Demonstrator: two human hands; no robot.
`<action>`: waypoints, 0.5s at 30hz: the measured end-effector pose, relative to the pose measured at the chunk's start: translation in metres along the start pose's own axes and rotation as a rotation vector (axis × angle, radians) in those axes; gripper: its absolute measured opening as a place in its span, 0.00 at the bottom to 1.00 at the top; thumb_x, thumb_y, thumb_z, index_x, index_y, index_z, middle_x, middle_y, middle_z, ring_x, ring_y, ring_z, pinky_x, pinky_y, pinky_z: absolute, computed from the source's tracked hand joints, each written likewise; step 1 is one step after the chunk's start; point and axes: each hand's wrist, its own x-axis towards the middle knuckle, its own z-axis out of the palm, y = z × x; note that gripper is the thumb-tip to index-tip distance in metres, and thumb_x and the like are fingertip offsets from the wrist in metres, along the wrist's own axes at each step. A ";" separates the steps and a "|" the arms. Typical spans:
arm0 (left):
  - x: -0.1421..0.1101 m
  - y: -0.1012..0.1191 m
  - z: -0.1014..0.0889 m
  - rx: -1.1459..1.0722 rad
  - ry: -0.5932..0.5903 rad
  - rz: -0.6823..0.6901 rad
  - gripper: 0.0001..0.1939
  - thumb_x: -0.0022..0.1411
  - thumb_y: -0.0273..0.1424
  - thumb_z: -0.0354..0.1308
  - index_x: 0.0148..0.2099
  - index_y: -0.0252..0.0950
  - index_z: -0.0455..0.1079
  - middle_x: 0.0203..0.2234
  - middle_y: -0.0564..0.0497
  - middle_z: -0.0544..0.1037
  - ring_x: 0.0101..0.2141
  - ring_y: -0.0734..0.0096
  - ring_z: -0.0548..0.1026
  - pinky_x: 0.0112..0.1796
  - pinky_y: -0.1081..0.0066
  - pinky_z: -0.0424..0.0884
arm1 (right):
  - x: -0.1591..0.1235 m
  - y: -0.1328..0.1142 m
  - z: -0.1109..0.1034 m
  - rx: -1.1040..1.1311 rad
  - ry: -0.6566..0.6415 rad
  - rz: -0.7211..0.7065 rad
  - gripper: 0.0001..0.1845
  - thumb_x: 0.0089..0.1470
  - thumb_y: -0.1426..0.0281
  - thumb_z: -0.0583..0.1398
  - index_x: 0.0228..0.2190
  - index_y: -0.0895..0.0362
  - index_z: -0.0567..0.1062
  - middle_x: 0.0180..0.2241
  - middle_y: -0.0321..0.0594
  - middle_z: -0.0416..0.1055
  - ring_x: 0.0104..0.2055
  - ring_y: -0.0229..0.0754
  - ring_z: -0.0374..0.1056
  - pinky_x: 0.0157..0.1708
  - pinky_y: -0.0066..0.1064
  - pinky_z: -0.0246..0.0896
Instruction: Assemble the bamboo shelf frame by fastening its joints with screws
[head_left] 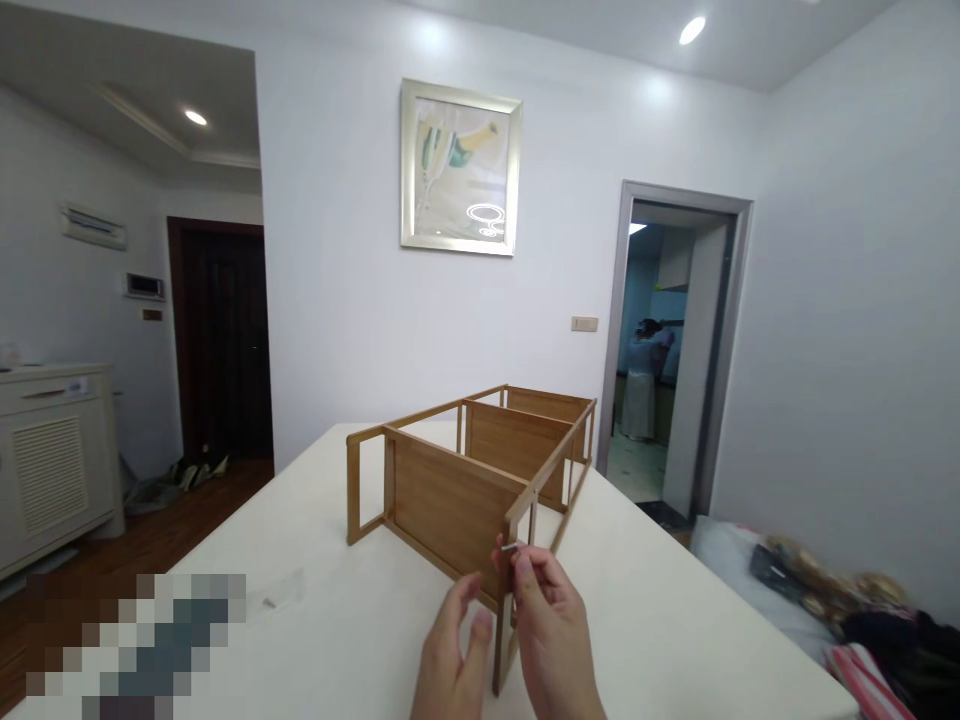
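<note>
A brown wooden shelf rack (450,490) lies on its side on the white table, its near end toward me. My right hand (551,620) is at the rack's near right corner, its fingertips pinched on a small, thin metal piece (511,547), which looks like the end of a hex key. Most of that piece is hidden by the fingers. Just left of the near leg, my left hand (454,650) is open, thumb and fingers apart, with nothing in it. Whether it touches the rack I cannot tell.
On the white table (337,640), a small clear plastic bag (281,592) lies to the left. Clothes and bags (832,590) are heaped beyond the table's right edge. A person (641,375) stands in the room through the doorway. A white cabinet (56,460) is at far left.
</note>
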 end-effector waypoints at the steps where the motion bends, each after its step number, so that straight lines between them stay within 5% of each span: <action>1: -0.005 -0.001 0.012 -0.020 -0.023 0.022 0.32 0.61 0.51 0.50 0.59 0.34 0.64 0.56 0.37 0.71 0.56 0.54 0.69 0.56 0.62 0.63 | -0.001 -0.003 -0.002 -0.045 -0.023 0.004 0.16 0.51 0.54 0.65 0.32 0.54 0.77 0.40 0.42 0.77 0.41 0.46 0.72 0.43 0.34 0.66; 4: -0.002 -0.002 0.033 -0.047 -0.093 -0.023 0.34 0.57 0.55 0.53 0.54 0.33 0.68 0.47 0.37 0.77 0.48 0.54 0.75 0.49 0.64 0.69 | 0.005 -0.014 -0.018 -0.132 -0.039 -0.051 0.17 0.51 0.54 0.64 0.31 0.55 0.78 0.44 0.45 0.76 0.44 0.48 0.72 0.46 0.37 0.66; 6: 0.005 0.001 0.039 -0.032 -0.124 -0.105 0.33 0.55 0.59 0.51 0.41 0.33 0.72 0.33 0.41 0.79 0.37 0.57 0.77 0.41 0.65 0.71 | 0.022 -0.018 -0.035 -0.163 0.000 -0.121 0.19 0.52 0.52 0.63 0.32 0.56 0.78 0.41 0.46 0.77 0.43 0.49 0.72 0.48 0.40 0.65; 9: 0.013 0.009 0.042 -0.010 -0.050 -0.178 0.33 0.54 0.63 0.48 0.25 0.36 0.66 0.18 0.50 0.71 0.25 0.63 0.71 0.30 0.67 0.68 | 0.065 -0.014 -0.068 -0.224 0.112 -0.157 0.24 0.49 0.48 0.63 0.31 0.57 0.78 0.36 0.45 0.77 0.40 0.48 0.72 0.46 0.41 0.64; 15: 0.016 0.000 0.034 0.060 0.084 -0.272 0.33 0.47 0.65 0.51 0.17 0.39 0.60 0.13 0.50 0.66 0.22 0.61 0.69 0.24 0.67 0.64 | 0.153 0.011 -0.118 -0.319 0.213 -0.081 0.25 0.45 0.48 0.65 0.24 0.59 0.74 0.29 0.41 0.74 0.39 0.49 0.69 0.44 0.40 0.63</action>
